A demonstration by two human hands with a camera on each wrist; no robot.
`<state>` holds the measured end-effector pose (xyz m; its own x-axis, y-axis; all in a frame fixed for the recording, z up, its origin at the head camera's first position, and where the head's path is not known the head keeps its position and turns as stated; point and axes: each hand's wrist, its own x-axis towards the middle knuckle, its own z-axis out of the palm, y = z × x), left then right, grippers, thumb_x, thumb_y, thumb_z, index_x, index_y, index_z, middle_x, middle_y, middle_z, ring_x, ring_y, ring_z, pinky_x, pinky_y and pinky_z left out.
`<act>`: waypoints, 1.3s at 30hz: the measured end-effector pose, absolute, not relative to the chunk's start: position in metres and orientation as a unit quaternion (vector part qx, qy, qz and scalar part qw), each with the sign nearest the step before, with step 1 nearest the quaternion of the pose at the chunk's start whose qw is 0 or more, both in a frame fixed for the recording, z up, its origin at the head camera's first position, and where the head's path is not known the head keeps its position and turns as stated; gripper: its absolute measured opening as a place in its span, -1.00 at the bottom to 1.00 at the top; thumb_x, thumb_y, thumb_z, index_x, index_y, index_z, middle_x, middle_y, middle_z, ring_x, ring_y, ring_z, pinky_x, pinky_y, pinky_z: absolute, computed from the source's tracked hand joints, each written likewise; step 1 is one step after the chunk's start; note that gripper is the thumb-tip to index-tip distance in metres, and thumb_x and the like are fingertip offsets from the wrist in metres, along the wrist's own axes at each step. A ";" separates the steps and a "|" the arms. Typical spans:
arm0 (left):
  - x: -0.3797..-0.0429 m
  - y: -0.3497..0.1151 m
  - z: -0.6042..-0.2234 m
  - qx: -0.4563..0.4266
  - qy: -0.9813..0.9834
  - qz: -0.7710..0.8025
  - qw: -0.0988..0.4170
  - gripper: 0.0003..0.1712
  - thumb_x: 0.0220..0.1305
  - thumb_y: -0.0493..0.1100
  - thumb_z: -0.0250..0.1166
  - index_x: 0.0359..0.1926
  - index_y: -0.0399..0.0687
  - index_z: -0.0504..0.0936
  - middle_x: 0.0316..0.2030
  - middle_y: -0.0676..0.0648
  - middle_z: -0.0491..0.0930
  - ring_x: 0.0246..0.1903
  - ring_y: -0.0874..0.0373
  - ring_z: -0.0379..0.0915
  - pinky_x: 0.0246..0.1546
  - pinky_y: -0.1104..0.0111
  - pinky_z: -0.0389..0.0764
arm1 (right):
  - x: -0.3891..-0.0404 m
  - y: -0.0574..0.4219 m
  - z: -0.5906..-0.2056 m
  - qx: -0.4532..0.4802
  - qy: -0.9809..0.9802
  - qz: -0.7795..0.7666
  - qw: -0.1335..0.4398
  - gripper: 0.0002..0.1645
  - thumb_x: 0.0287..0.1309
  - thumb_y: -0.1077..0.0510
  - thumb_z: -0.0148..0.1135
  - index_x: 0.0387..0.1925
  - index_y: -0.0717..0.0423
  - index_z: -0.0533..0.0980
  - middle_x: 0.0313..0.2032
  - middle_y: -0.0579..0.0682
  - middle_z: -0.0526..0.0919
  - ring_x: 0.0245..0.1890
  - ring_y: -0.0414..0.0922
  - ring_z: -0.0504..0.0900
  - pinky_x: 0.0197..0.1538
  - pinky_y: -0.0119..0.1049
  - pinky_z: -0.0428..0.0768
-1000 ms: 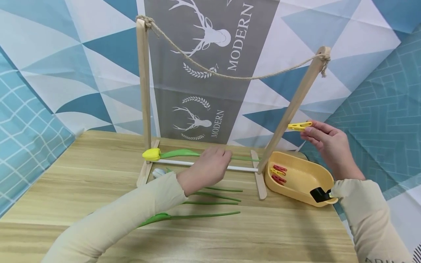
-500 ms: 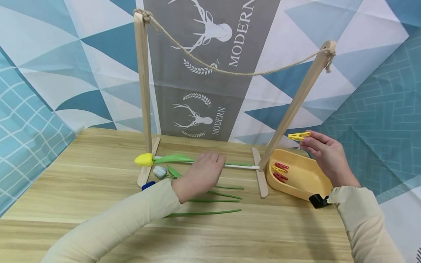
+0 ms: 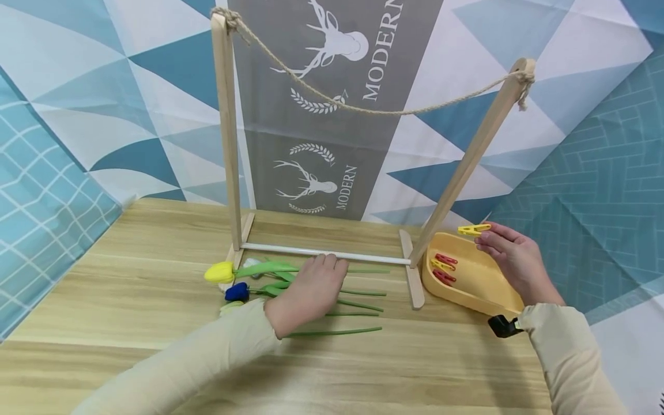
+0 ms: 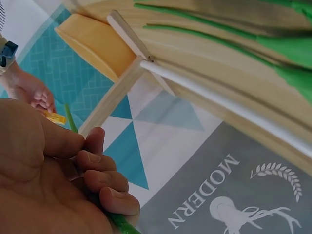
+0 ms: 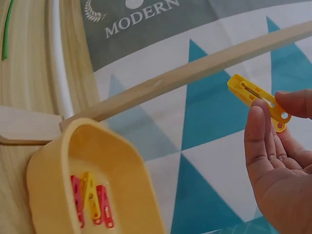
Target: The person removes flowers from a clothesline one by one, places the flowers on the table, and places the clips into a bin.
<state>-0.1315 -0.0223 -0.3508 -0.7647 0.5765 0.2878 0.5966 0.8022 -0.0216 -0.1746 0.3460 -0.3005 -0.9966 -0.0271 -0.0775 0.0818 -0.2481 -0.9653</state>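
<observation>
My left hand (image 3: pixel 317 280) lies on the table in front of the wooden frame, fingers (image 4: pixel 100 171) curled round the green stem (image 4: pixel 120 224) of a yellow tulip (image 3: pixel 219 272). The tulip's head points left, next to a blue flower (image 3: pixel 236 291). More green stems (image 3: pixel 358 305) lie under and beside the hand. My right hand (image 3: pixel 490 235) hovers over the yellow tray (image 3: pixel 487 294) and pinches a yellow clothespin (image 5: pixel 258 97) between thumb and fingers.
A wooden frame (image 3: pixel 227 132) with a sagging rope (image 3: pixel 363 109) and a white rod (image 3: pixel 321 253) stands at the back of the table. Red and yellow clothespins (image 5: pixel 90 200) lie in the tray. A patterned cloth backdrop (image 3: pixel 332 86) hangs behind.
My left hand drew the yellow tulip back over the white rod and down towards the other flowers on the table. My right hand sank a little, still holding the clothespin.
</observation>
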 end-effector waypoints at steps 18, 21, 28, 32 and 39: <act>-0.101 -0.037 -0.380 -0.275 -0.957 -0.044 0.079 -0.84 0.13 -0.42 0.13 -0.25 -0.18 0.44 -0.45 -0.08 0.39 -0.43 0.09 0.34 -0.46 0.30 0.38 | -0.173 0.359 -0.335 0.053 0.602 -0.795 0.056 -0.83 0.20 0.29 0.14 -0.20 0.05 0.58 -0.32 -0.08 0.69 -0.30 -0.21 0.69 -0.17 -0.42 0.62; -0.095 -0.039 -0.385 -0.272 -0.958 -0.038 0.080 -0.80 0.11 -0.42 0.14 -0.21 -0.19 0.46 -0.39 -0.11 0.44 -0.35 0.06 0.40 -0.38 0.25 0.45 | -0.173 0.360 -0.341 0.055 0.601 -0.795 0.060 -0.83 0.21 0.29 0.13 -0.20 0.05 0.56 -0.33 -0.08 0.70 -0.29 -0.21 0.69 -0.16 -0.42 0.62; -0.087 -0.043 -0.394 -0.270 -0.959 -0.038 0.075 -0.77 0.08 -0.43 0.12 -0.20 -0.19 0.45 -0.35 -0.13 0.46 -0.34 0.04 0.42 -0.33 0.21 0.48 | -0.171 0.367 -0.356 0.029 0.597 -0.799 0.064 -0.80 0.26 0.32 0.05 -0.18 0.03 0.53 -0.30 -0.07 0.69 -0.27 -0.21 0.69 -0.16 -0.42 0.62; -0.084 -0.044 -0.397 -0.273 -0.958 -0.040 0.080 -0.78 0.05 -0.44 0.12 -0.24 -0.17 0.43 -0.41 -0.08 0.41 -0.38 0.09 0.36 -0.40 0.27 0.41 | -0.171 0.371 -0.364 0.002 0.587 -0.807 0.063 -0.72 0.28 0.37 -0.01 -0.17 0.01 0.55 -0.26 -0.06 0.67 -0.25 -0.20 0.69 -0.16 -0.41 0.62; -0.078 -0.047 -0.402 -0.270 -0.959 -0.037 0.075 -0.76 0.07 -0.42 0.13 -0.18 -0.20 0.45 -0.41 -0.08 0.39 -0.35 0.09 0.36 -0.35 0.26 0.43 | -0.172 0.377 -0.373 0.006 0.610 -0.790 0.069 -0.72 0.28 0.35 -0.01 -0.20 0.02 0.59 -0.30 -0.07 0.68 -0.26 -0.22 0.69 -0.16 -0.43 0.62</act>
<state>-0.0783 -0.0471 -0.4022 -0.8433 0.5118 0.1640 0.5229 0.8519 0.0304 -0.1722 0.3769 -0.3729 -0.9903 -0.1014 -0.0946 0.1172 -0.2467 -0.9620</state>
